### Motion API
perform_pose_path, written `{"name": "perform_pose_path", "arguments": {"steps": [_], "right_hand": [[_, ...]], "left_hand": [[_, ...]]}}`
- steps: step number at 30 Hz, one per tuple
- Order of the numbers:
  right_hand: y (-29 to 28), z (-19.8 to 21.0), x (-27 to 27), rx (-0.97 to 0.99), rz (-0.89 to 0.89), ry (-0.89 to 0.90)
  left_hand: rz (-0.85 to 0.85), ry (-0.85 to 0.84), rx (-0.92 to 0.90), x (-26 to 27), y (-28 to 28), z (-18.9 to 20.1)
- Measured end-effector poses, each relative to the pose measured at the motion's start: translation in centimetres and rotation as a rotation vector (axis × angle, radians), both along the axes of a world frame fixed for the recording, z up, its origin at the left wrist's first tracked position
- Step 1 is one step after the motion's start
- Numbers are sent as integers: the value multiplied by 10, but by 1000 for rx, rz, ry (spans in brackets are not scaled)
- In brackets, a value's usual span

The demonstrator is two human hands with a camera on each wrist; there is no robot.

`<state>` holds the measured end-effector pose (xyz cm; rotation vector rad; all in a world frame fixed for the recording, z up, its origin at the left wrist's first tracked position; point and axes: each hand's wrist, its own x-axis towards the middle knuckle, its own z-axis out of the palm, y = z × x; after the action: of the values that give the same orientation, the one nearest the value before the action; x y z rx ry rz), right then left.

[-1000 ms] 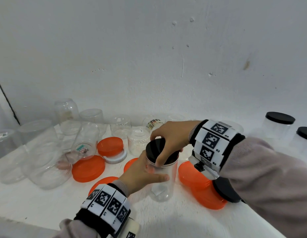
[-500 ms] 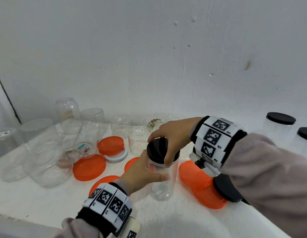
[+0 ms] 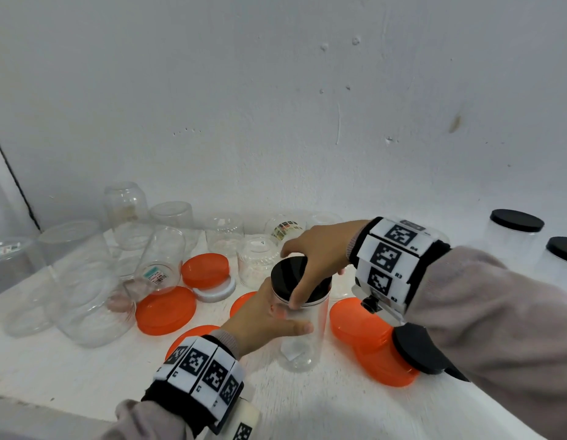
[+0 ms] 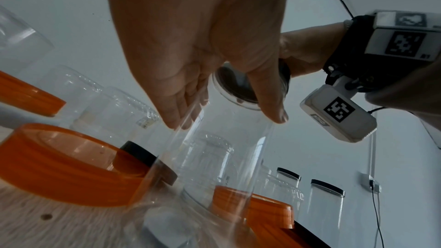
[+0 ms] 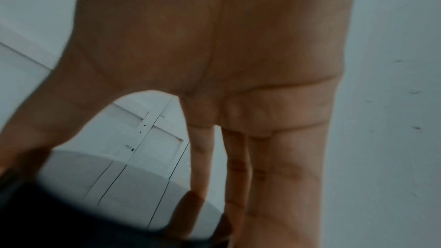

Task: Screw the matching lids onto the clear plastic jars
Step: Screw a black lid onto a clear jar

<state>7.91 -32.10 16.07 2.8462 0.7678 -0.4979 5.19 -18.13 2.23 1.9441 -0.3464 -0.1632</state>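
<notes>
Standing upright near the middle of the white table (image 3: 339, 404), a tall clear jar (image 3: 302, 338) with straight walls is seen, see-through enough that orange lids behind it show through its body. Its mouth is covered by a black lid (image 3: 286, 274), round and matte, above a narrow clear neck band. The jar's middle is wrapped by the left hand (image 3: 263, 322), thumb laid across the front and the fingers (image 4: 176, 116) curled round the far side. The lid is clasped from above by the right hand (image 3: 317, 252), its thumb down the near edge and its fingers bent over the rim.

Whether the lid is fully seated on the thread cannot be told. Much of the lid's top is covered by the right hand, and in the right wrist view only a blurred dark corner of it (image 5: 71, 220) is made out under the palm. The jar's base is smeared and distorted in the left wrist view. A second black lid (image 3: 415, 347) at the right is partly cut off by the sleeve (image 3: 485, 328)
</notes>
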Motion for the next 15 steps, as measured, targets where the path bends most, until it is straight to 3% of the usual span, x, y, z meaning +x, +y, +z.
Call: {"name": "perform_pose_path", "arguments": {"steps": [15], "right_hand": [[-3,-6,7,66,42,-28]], "left_hand": [[21,-31,4,-2,-1,1]]}}
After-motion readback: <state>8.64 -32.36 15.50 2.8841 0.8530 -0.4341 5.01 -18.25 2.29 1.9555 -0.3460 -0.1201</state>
